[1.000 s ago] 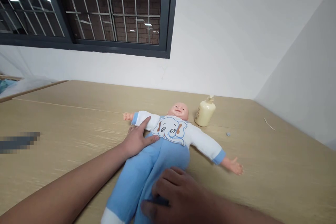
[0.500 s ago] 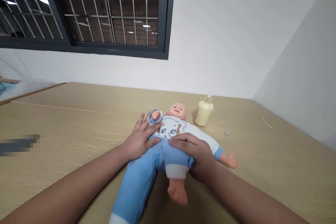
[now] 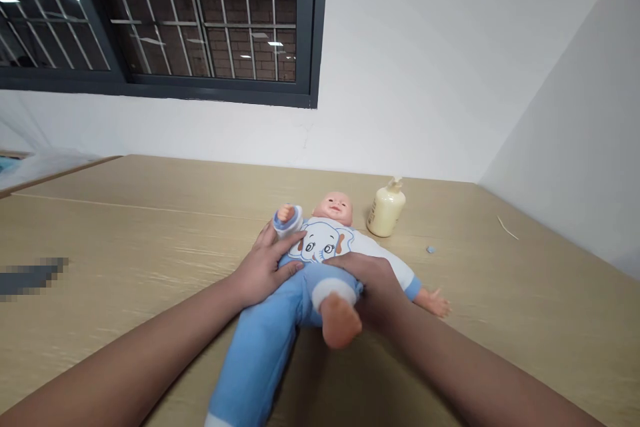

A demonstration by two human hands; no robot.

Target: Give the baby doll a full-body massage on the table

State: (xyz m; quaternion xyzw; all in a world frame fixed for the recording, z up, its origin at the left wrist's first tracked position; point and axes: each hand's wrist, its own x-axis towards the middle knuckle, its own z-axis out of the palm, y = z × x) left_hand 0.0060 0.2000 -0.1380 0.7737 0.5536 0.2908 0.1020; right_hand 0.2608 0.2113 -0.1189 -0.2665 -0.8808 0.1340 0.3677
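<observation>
A baby doll (image 3: 320, 243) in a white top with an elephant print and blue trousers lies on its back on the wooden table (image 3: 125, 233). My left hand (image 3: 263, 267) presses against the doll's side and upper arm, and that doll arm sticks up. My right hand (image 3: 373, 287) grips the doll's thigh near the hip. The leg it holds is bent up, bare foot (image 3: 341, 320) pointing toward me. The doll's other leg lies straight along the table.
A cream pump bottle (image 3: 385, 209) stands just right of the doll's head. A small grey scrap (image 3: 430, 249) and a thin stick (image 3: 507, 228) lie further right. White walls meet at the table's far right corner; a barred window is above left.
My right hand moved from the doll's lower legs up to its hip and folded one leg upward. The doll's arm under my left hand lifted from flat to upright.
</observation>
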